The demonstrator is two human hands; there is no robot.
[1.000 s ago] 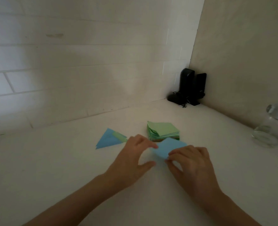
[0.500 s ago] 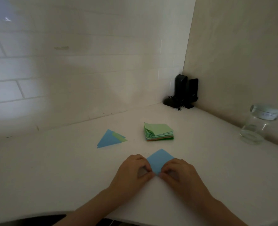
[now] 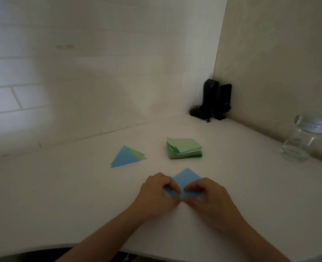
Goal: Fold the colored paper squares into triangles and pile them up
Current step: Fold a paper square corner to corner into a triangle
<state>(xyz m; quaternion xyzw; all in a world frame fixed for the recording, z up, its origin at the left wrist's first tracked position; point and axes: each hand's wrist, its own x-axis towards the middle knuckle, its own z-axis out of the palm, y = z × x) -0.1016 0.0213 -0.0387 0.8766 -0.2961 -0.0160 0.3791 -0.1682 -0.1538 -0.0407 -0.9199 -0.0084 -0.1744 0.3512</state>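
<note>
blue square at the counter's edge: where our fold could slip

blue paper square (image 3: 186, 179) lies turned like a diamond on the white counter (image 3: 62, 195), close to the near rim, and we have it between both hands. our left hand (image 3: 157, 193) pinches the near-left part of the sheet with thumb and curled fingers; our right hand (image 3: 206, 195) does the same on the near-right, and the two thumbs almost meet at the near corner. the far corner lies flat and free.

we judge the fold is only starting, so the risk is in the line-up: if one hand lifts ahead of the other, the near corner will land beside the far one and the triangle will come out skewed. thin paper can also slide on the smooth top once we press, which would drag the crease off the diagonal.

further out to the left, the pile of folded triangles (image 3: 127, 157), blue over green, already sits a little fanned; a careless drop would spread it more. right of it the stack of unfolded squares (image 3: 183, 149) has loose top sheets that a passing sleeve or wrist could knock. the glass jar (image 3: 303, 140) at the far right and the black speakers (image 3: 216, 100) in the corner are well apart from our work.
</note>
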